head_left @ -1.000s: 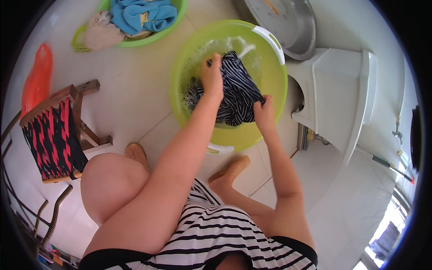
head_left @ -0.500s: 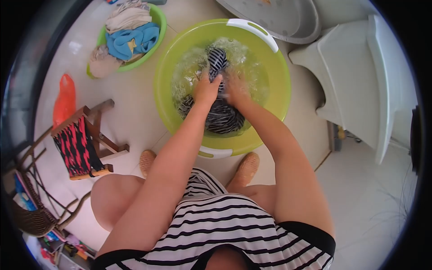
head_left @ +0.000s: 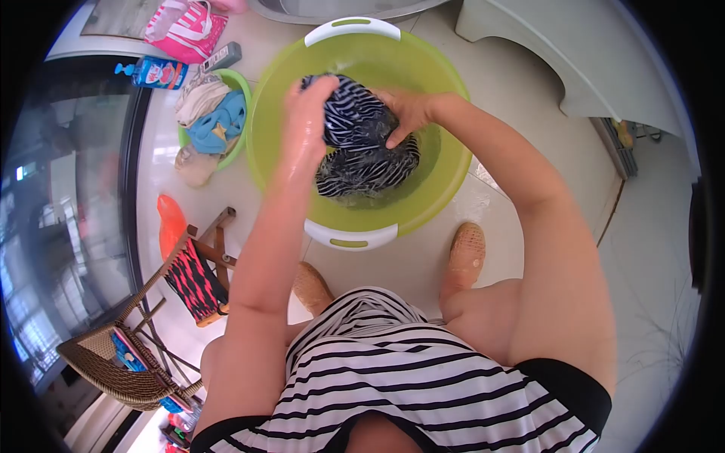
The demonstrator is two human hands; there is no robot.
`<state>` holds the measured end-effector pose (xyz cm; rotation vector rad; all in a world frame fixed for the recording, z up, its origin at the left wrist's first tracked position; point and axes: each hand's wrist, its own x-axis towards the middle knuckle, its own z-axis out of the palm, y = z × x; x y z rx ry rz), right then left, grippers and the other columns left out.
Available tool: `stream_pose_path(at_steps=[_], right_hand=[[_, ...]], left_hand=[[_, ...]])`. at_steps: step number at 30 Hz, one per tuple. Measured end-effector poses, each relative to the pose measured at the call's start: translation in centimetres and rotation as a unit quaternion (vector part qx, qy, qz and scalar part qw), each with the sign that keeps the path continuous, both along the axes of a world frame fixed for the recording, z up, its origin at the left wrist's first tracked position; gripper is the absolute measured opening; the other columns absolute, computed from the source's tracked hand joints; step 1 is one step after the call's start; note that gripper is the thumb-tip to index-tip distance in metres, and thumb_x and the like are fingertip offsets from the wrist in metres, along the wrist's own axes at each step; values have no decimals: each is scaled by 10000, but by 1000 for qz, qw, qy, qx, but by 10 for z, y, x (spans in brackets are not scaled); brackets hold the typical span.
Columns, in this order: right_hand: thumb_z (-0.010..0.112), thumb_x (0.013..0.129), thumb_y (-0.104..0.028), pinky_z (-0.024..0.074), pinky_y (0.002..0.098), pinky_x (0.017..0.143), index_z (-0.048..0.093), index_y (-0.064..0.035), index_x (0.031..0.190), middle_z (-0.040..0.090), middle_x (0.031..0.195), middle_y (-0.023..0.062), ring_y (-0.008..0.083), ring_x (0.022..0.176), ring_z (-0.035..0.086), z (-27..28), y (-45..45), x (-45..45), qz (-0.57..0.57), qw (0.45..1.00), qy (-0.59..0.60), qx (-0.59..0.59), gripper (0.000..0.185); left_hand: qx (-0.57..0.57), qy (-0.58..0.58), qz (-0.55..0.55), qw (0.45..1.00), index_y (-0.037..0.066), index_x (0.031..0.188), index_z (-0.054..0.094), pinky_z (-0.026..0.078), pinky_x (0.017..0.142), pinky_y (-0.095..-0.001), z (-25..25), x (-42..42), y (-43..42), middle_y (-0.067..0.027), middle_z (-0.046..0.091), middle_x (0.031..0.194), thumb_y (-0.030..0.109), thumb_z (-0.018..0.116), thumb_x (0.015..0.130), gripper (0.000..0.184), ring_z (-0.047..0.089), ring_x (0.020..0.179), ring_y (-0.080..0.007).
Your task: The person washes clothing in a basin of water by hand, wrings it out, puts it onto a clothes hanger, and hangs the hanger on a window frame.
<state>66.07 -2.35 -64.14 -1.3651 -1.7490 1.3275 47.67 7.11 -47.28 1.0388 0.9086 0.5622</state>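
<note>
A wet black garment with white zebra-like stripes (head_left: 351, 113) is stretched between my two hands over a green plastic basin (head_left: 445, 83). My left hand (head_left: 308, 113) grips its upper left part, fingers curled over the cloth and slightly blurred. At the garment's right edge, my right hand (head_left: 408, 113) pinches the fabric, thumb in front. The lower part of the cloth bunches in the water inside the basin. White handles sit at the basin's far and near rims.
Left of the basin stands a small green tub (head_left: 240, 83) of clothes, near a blue bottle (head_left: 160, 73) and a pink bag (head_left: 186, 30). A folding stool (head_left: 198, 281), red plastic bag (head_left: 171, 219) and wicker basket (head_left: 121, 370) are at lower left. A white plastic stool (head_left: 521, 45) stands right.
Both hands have lifted the striped garment partly out of the water and spread it wider. They have moved apart. The camera view has turned, showing more at left.
</note>
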Motion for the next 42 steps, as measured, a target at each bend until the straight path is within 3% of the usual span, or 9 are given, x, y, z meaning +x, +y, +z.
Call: stream_pose_path(at_steps=[7,12,15,19,26,31,37,39,42], right_hand=[[852,678,-172,351,338,1084,407,-50,1392,573,1294,103,205,1191,501,60,7,-63,21,962,246,-114,850],[730,742,-252,475,318,901,614,-17,1190,683,1082,106,200,972,620,66,-1,-84,27,983,118,-137,519],[672,725,-192,497,353,868,623,10,1158,698,936,180,276,899,653,16,-4,-52,-220,964,94,-118,481],[666,777,-167,443,388,990,290,-116,1488,463,1372,256,381,1160,548,-4,4,-44,-298,947,-101,-67,806],[736,784,-254,526,433,829,217,-271,1527,462,1291,225,375,1063,598,7,7,-69,-114,927,-352,-70,907],[638,846,-139,517,434,793,193,-268,1546,504,1294,183,317,1081,600,-24,14,-80,-105,862,-482,-114,839],[645,788,-119,501,442,861,320,-222,1499,602,1253,188,349,1085,616,15,14,-67,-49,863,-498,-59,789],[636,764,-112,484,420,918,411,-168,1430,620,1193,218,353,1107,604,55,20,-70,-157,938,-251,-180,705],[648,755,-80,494,384,879,435,-184,1400,636,1148,186,333,1025,626,136,11,-94,-196,971,-114,-72,688]], left_hand=[[-1,-148,1,989,32,927,662,530,713,-303,117,2,-6,-55,675,859,93,674,820,123,656,787,-162],[229,-38,19,973,1,945,648,496,697,-258,105,-11,16,-43,656,841,98,680,821,160,630,767,-131],[453,266,-21,851,-25,950,607,482,703,-315,37,-47,59,-92,649,833,228,686,767,323,602,755,-172],[408,366,-56,834,-2,1133,512,484,808,-404,-22,-54,40,-210,650,914,215,635,780,433,643,864,-327],[448,436,-165,763,34,1298,461,476,894,-444,-163,-58,16,-239,614,1156,192,606,885,466,592,1060,-401],[463,595,-327,569,82,1411,404,359,1043,-497,-199,-59,-7,-140,449,1423,262,491,937,515,431,1280,-355],[273,472,-324,773,166,1511,275,341,1068,-500,-200,-58,11,-183,325,1509,358,533,918,675,335,1359,-385],[138,386,-350,842,184,1529,235,347,1065,-508,-163,-54,7,-187,269,1539,421,546,920,723,298,1386,-381],[-71,277,85,954,145,1475,305,446,993,-429,-147,-51,-20,-117,381,1480,451,552,923,677,439,1302,-278]])
